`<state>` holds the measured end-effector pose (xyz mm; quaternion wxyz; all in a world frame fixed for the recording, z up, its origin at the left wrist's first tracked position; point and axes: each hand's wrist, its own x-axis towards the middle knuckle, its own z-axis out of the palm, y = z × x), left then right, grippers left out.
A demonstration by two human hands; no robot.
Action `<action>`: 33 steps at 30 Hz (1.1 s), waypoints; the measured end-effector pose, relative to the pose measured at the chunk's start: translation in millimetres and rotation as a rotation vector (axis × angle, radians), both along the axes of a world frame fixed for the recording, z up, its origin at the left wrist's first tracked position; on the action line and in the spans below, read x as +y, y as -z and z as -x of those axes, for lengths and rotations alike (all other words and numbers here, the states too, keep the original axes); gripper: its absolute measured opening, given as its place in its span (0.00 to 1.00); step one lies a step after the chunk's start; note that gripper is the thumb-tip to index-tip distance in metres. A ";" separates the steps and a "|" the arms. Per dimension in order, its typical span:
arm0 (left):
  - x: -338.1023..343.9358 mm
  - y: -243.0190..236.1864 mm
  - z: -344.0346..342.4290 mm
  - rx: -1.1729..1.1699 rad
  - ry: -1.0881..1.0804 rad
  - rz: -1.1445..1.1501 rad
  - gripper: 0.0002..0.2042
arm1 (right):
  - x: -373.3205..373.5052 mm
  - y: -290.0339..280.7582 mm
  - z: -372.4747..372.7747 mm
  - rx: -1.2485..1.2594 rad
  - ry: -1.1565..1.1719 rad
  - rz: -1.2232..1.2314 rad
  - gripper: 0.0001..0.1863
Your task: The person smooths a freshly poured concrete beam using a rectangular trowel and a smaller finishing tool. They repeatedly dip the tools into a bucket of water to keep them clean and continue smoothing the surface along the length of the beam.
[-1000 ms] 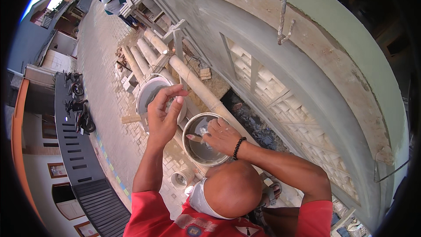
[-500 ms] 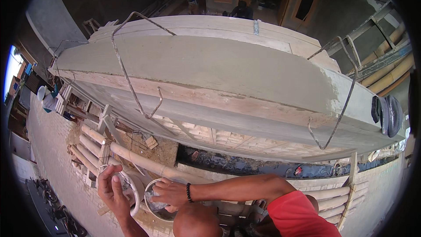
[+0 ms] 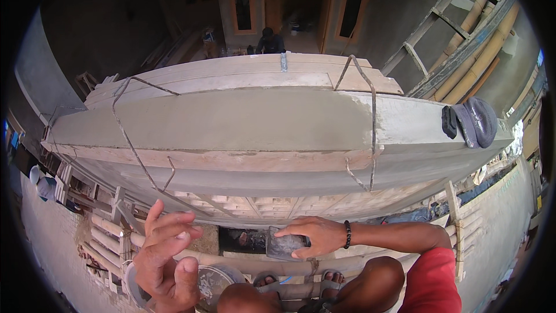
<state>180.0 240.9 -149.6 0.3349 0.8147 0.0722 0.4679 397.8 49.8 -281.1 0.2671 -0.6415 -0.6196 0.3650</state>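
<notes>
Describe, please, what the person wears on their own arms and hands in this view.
Both hands are bare, with no gloves. The right hand has a bracelet of dark round beads at the wrist, and a short red sleeve covers the upper arm. The left hand and what shows of its wrist carry nothing.

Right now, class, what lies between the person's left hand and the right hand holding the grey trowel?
In the head view, between the left hand and the right hand on the trowel lies a dark gap above a bamboo pole.

Grey plastered concrete ledge [image 3: 243,122], dark folded cloth [image 3: 470,122] lying on its right end, bent steel rods [image 3: 370,127] across it
</notes>
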 end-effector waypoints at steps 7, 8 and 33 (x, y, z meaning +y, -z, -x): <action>-8.0 -44.8 -66.3 -0.073 0.300 -0.007 0.10 | -169.5 -113.3 -43.5 -0.211 0.571 -0.346 0.30; -9.5 -54.5 -80.7 -0.098 0.311 0.005 0.10 | -166.7 -132.2 -49.5 -0.261 0.632 -0.393 0.30; -37.0 -76.6 -214.1 0.012 0.568 0.046 0.15 | -186.7 -31.2 -14.3 -0.493 0.784 -0.076 0.29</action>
